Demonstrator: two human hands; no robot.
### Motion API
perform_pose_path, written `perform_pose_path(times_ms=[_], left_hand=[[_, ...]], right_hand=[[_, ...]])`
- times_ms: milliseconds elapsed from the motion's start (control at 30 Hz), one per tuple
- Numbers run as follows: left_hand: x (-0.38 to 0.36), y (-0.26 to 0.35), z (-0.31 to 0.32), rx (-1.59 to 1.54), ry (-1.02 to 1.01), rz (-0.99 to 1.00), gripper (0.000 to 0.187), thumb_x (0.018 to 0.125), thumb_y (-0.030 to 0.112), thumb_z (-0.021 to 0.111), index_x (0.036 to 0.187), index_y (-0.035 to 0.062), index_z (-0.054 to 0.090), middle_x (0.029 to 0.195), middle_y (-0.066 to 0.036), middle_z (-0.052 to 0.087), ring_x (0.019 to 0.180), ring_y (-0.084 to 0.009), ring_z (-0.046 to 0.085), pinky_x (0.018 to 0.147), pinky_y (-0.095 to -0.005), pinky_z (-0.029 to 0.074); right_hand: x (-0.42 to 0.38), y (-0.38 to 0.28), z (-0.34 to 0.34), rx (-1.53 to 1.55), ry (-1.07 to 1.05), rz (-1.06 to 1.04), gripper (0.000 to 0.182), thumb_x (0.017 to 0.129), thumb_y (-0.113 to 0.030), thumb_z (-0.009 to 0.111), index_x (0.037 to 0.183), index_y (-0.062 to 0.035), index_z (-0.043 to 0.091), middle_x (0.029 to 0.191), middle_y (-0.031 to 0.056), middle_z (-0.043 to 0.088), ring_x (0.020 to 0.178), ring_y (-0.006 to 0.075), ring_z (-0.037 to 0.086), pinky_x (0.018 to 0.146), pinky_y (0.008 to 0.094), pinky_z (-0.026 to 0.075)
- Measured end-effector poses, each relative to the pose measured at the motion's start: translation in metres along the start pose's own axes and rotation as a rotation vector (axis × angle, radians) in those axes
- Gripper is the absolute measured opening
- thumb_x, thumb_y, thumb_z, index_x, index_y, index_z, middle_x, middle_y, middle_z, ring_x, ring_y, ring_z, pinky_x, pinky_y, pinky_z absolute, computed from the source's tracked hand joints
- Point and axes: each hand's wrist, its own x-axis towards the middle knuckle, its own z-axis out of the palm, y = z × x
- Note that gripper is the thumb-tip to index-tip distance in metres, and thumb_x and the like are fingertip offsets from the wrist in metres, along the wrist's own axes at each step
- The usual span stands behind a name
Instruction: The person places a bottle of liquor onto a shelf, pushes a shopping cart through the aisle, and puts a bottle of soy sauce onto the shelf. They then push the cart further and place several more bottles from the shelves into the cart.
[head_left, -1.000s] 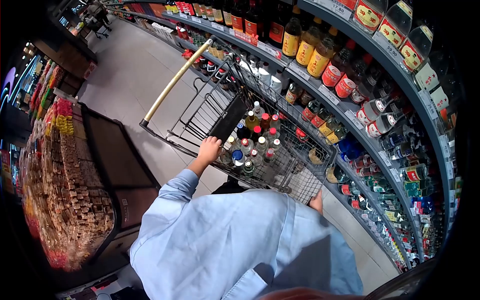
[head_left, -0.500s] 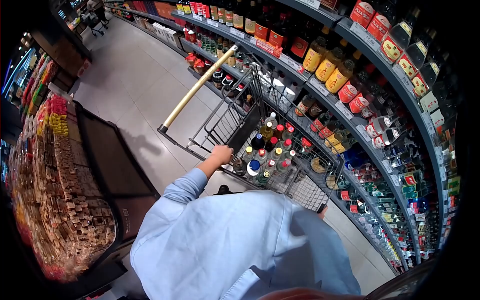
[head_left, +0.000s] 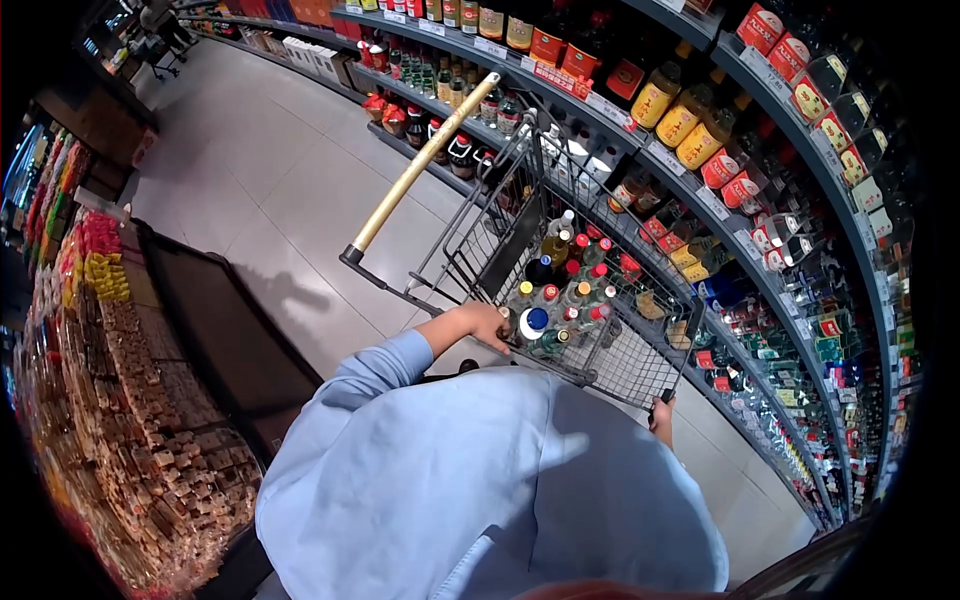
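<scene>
A shopping cart point(head_left: 627, 388) of dark wire with a gold handle bar stands in front of me, turned sideways. My left hand point(head_left: 482, 324) is closed over its near side rail, right beside the bottles, with the fingertips partly hidden. My right hand point(head_left: 662, 415) is wrapped round the black corner at the cart's other end. Inside stand several glass bottles point(head_left: 568, 290) with red, yellow, white and blue caps, grouped toward the handle end. One bottle with a broad blue cap point(head_left: 537, 319) is close to my left hand.
Curved shelves point(head_left: 607, 108) packed with bottles run along the right, close to the cart. On the left, a display of wrapped snacks point(head_left: 150, 420) stands beside a dark panel. Tiled floor point(head_left: 300, 150) stretches up the aisle. Far off, a person point(head_left: 165, 22) is beside another cart.
The cart has shifted to the right in view. My left hand has moved right along the rail, nearer the bottles, its fingers less bunched. More of my right hand shows.
</scene>
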Motion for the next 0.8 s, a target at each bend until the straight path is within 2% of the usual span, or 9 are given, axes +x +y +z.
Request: perform_pose_path(times_ms=[33,100,133,233,333,367,467,500,800], left_hand=[[-0.002,-0.003,-0.001,0.007,0.006,0.008,0.069,0.066,0.07,0.057,0.107,0.015,0.063,0.091,-0.014,0.065,0.088,-0.0332,0.061,0.074,-0.0406,0.049],[-0.006,-0.009,0.004,0.027,0.016,0.013,0.064,0.065,0.064,0.062,0.106,0.0155,0.063,0.089,-0.014,0.066,0.086,-0.0334,0.062,0.074,-0.0404,0.049],[-0.009,-0.011,0.007,0.032,-0.004,0.031,0.064,0.065,0.064,0.062,0.106,0.0155,0.063,0.089,-0.014,0.066,0.086,-0.0334,0.062,0.074,-0.0404,0.049],[-0.01,-0.016,0.011,0.06,-0.043,0.019,0.059,0.066,0.057,0.067,0.106,0.0147,0.063,0.091,-0.014,0.066,0.087,-0.0335,0.062,0.076,-0.041,0.049],[-0.014,-0.027,0.011,0.026,-0.047,-0.008,0.058,0.066,0.057,0.066,0.105,0.0146,0.064,0.092,-0.013,0.066,0.087,-0.0336,0.062,0.076,-0.0413,0.049],[-0.016,-0.031,0.012,0.036,-0.03,0.013,0.058,0.066,0.061,0.064,0.102,0.0147,0.066,0.09,-0.013,0.066,0.087,-0.033,0.062,0.076,-0.0411,0.049],[-0.03,-0.03,-0.001,0.086,-0.017,0.01,0.061,0.066,0.066,0.06,0.097,0.0146,0.068,0.087,-0.012,0.066,0.085,-0.0322,0.062,0.074,-0.0409,0.049],[-0.03,-0.039,0.005,0.102,0.02,0.025,0.062,0.066,0.07,0.056,0.093,0.0145,0.069,0.085,-0.012,0.066,0.083,-0.0314,0.062,0.072,-0.0411,0.05],[-0.053,-0.056,-0.014,0.249,0.116,0.062,0.068,0.063,0.075,0.054,0.079,0.0097,0.068,0.076,-0.011,0.066,0.075,-0.0303,0.063,0.067,-0.0401,0.05]], right_hand=[[-0.001,0.004,0.002,0.002,0.01,0.0,0.084,0.078,-0.008,0.055,0.144,-0.013,0.005,0.118,0.0159,0.052,0.082,0.0253,0.055,0.054,0.0371,0.042],[-0.001,0.018,0.006,0.012,-0.017,-0.089,0.084,0.077,-0.005,0.055,0.144,-0.009,0.005,0.13,0.0202,0.044,0.108,0.0327,0.05,0.084,0.0386,0.044],[-0.004,0.018,0.007,-0.019,0.001,-0.005,0.083,0.077,-0.003,0.054,0.144,-0.0066,0.005,0.133,0.0217,0.04,0.118,0.0332,0.044,0.095,0.0366,0.037],[-0.006,0.025,0.013,-0.038,-0.025,-0.058,0.082,0.076,0.0,0.054,0.143,-0.0035,0.007,0.133,0.0215,0.041,0.117,0.0305,0.045,0.096,0.0341,0.037],[-0.007,0.031,0.017,-0.114,-0.017,-0.112,0.08,0.075,0.0,0.055,0.143,-0.0026,0.011,0.134,0.0214,0.041,0.119,0.0298,0.045,0.097,0.0333,0.036],[-0.009,0.033,0.021,-0.185,0.046,-0.195,0.078,0.074,-0.003,0.056,0.142,-0.0035,0.018,0.132,0.0216,0.044,0.118,0.0287,0.048,0.096,0.0319,0.038],[-0.03,0.015,0.022,-0.357,0.037,-0.188,0.075,0.073,-0.007,0.058,0.14,-0.0051,0.025,0.127,0.0212,0.049,0.113,0.03,0.052,0.094,0.0321,0.04],[-0.016,0.03,0.024,-0.432,0.104,-0.273,0.071,0.072,-0.01,0.059,0.137,-0.0059,0.032,0.121,0.0211,0.054,0.109,0.0316,0.055,0.092,0.0342,0.043],[-0.079,-0.04,0.052,-0.652,0.088,-0.219,0.061,0.073,-0.015,0.058,0.13,-0.0032,0.041,0.114,0.0219,0.057,0.107,0.0337,0.056,0.091,0.0377,0.044]])
